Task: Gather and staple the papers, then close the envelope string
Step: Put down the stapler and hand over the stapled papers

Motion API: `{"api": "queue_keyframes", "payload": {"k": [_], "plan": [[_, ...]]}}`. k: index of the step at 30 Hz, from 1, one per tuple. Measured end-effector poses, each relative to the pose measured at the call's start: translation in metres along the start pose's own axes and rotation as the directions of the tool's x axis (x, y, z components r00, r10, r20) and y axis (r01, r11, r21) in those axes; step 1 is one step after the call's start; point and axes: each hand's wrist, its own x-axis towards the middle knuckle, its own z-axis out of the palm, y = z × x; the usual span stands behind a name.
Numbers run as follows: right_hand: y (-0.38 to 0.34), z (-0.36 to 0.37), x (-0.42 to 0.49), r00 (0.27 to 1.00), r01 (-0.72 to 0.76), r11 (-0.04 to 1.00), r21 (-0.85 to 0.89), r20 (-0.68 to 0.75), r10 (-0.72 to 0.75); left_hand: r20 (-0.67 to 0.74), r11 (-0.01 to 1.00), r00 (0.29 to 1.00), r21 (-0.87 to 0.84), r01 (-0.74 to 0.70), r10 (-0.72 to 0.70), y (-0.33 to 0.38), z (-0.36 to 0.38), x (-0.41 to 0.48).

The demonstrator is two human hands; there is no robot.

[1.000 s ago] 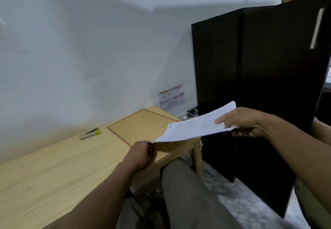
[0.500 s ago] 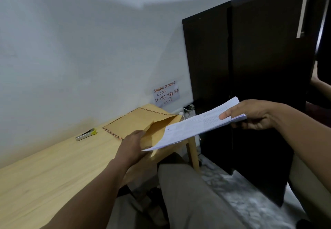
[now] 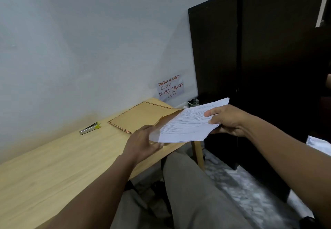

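We've got the papers (image 3: 189,123) pinched at their far end in our right hand (image 3: 227,121), held just above the table (image 3: 53,166) edge, while our left hand (image 3: 143,144) grips the envelope (image 3: 141,116) mouth open, probably so the sheets can slide in. The stack's long axis runs from right hand down-left, near end at the opening; the stapler (image 3: 89,128) sits well apart by the wall.

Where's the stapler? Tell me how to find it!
Look at the long wooden table that runs along the white wall. On the tabletop, close to the wall and to the left of the brown envelope, lies the stapler. It is the only small silver thing there, and one end is bright yellow-green.
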Motion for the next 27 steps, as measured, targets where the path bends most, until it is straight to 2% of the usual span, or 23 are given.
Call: {"api": "queue_keyframes", "payload": {"k": [7,12,16,19,22,27], "plan": [[0.01,0.069,0.038,1.0,0.007,1.0,-0.006,0.02,-0.007,0.004,1.0,1.0,0.004,-0.031,0.031,0.002,0.0,-0.003],[0.009,0.113,0.059,0.997,0.071,0.978,-0.195,0.026,-0.068,-0.018,1.0,1.0,0.0,-0.012,0.012,-0.002,0.003,-0.006],[-0.002,0.115,0.056,0.993,0.064,0.941,-0.333,0.117,-0.026,-0.046,1.0,0.999,-0.02,0.014,-0.015,-0.012,-0.001,-0.008],[-0.006,0.105,0.055,0.998,0.053,0.885,-0.463,0.038,-0.04,-0.042,0.999,0.999,-0.025,0.025,-0.026,-0.017,-0.002,-0.008],[-0.002,0.107,0.059,0.998,0.043,0.916,-0.398,-0.024,-0.058,-0.04,0.999,0.999,-0.028,0.019,-0.021,-0.018,-0.002,-0.008],[0.002,0.134,0.073,0.996,-0.003,0.988,-0.154,-0.084,-0.01,-0.043,0.999,0.999,-0.052,0.011,-0.013,-0.019,-0.004,-0.009]]}}
